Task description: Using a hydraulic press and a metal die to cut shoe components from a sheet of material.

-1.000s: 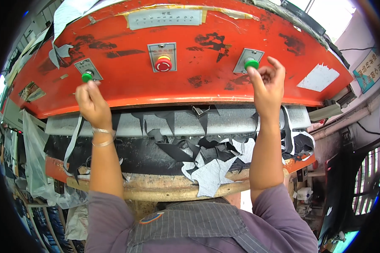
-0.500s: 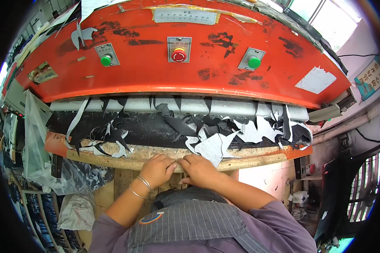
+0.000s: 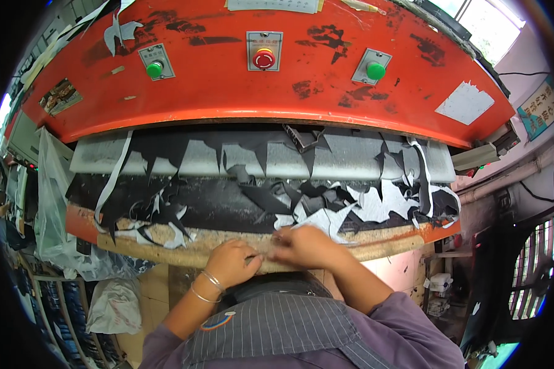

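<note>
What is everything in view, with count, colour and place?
Machine panel: 1, orange-red, top
Green buttons: 2, green, panel's left and right
Red button: 1, red, between them
Torn label: 1, white, panel's right end
Metal piece: 1, dark grey, under panel's middle
Board: 1, whitish, beneath the panel
Scraps: many, black and white, mid-picture
Front edge: 1, tan, nearest person
Plastic bag: 1, clear, left
Sack: 1, white, lower left
Window: 1, bright white, upper right
Sign: 1, teal and cream, far right
Bracelets: 2, silver, left wrist
Apron: 1, grey striped, bottom centre
Left hand: 1, bare, at the front edge
Right hand: 1, bare, blurred, beside it
</note>
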Tool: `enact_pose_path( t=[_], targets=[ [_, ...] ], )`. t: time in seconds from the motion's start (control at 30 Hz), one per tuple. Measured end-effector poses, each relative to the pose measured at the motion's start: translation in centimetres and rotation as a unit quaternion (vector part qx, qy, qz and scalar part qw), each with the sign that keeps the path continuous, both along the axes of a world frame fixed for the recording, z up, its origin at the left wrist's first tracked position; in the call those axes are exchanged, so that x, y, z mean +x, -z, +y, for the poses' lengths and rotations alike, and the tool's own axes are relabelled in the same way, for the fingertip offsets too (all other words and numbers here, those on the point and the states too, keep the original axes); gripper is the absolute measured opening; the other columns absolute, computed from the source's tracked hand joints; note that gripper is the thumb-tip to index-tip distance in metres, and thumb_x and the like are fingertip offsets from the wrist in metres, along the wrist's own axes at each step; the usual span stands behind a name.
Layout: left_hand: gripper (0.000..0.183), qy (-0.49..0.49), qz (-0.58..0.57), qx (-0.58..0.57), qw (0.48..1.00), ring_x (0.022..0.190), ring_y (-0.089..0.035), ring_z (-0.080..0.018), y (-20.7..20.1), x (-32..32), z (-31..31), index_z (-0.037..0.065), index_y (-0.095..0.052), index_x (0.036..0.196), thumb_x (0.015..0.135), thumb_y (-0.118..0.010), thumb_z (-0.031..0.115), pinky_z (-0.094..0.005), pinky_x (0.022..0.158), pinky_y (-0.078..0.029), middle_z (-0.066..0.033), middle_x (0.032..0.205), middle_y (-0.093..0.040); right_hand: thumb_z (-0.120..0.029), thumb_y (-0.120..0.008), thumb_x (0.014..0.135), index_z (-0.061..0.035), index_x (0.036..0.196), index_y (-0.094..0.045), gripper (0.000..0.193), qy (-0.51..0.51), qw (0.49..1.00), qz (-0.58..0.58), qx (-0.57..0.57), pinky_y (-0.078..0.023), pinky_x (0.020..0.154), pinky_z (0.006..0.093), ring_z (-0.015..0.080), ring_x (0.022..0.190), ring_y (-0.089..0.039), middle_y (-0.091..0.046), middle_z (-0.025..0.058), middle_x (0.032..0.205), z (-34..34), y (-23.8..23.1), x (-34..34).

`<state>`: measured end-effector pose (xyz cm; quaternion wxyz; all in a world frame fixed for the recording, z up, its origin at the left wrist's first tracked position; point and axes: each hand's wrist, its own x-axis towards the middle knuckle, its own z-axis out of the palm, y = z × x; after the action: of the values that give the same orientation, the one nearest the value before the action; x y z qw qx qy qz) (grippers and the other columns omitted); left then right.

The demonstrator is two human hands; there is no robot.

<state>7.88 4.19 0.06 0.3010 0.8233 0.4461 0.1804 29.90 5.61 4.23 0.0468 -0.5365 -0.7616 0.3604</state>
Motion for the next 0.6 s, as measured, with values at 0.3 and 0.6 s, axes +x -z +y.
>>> enact_pose_path(
  t=[0.3,0.6],
  targets=[
    [0.021,0.031,-0.163,-0.186,0.968,0.077,-0.062,-0.014,-1.5,4.9,9.7,0.003,-0.069,0.098,0.09,-0.06,0.019,-0.028,0.071,-0.049,-0.0076,0.086,-0.067,-0.051,-0.079,0.063,-0.0031,0.124,-0.048,0.083,0.322,0.913,-0.198,0.154,-0.043,0.097,0.0456,0.0407,0.123,-0.037,-0.043,0.0283,0.125,16.4,1.2,2.9],
    [0.052,-0.027,-0.406,-0.32,0.856,0.102,-0.055,-0.0132,-0.1,9.6,12.4,0.001,-0.038,0.139,0.091,-0.058,0.009,-0.0276,0.088,-0.047,-0.0108,0.126,-0.054,-0.021,-0.079,0.065,-0.0079,0.134,-0.044,0.078,0.212,0.892,0.397,0.041,-0.032,0.104,0.036,0.0235,0.121,-0.043,-0.047,0.0112,0.128,8.8,1.9,9.1]
  ],
)
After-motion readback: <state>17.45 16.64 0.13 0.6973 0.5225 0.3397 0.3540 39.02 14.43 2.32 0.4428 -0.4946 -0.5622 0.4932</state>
